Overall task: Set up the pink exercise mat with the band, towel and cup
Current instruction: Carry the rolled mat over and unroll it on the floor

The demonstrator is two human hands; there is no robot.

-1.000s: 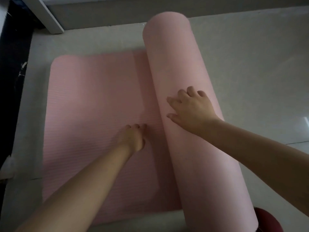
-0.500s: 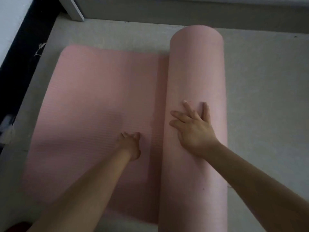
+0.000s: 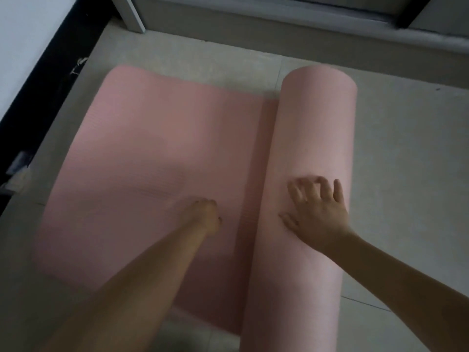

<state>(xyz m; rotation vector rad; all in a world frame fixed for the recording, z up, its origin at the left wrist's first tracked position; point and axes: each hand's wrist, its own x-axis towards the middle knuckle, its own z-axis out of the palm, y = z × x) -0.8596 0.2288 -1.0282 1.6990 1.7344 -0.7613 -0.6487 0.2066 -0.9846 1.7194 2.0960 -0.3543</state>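
Observation:
The pink exercise mat lies partly unrolled on the floor. Its flat part [image 3: 152,148] spreads to the left, and its thick roll [image 3: 312,123] lies to the right, running away from me. My left hand [image 3: 203,215] presses down on the flat part close to the roll, its fingers foreshortened. My right hand [image 3: 317,212] rests on top of the roll with its fingers spread.
Pale tiled floor [image 3: 406,174] lies to the right of the roll. A black skirting strip [image 3: 38,97] below a white wall runs along the left. A white post [image 3: 132,13] and a low grey step [image 3: 279,29] close off the back.
The roll has moved to the right and more flat mat shows on the left. My right hand has stayed on the roll and spread its fingers. My left hand still presses the flat part.

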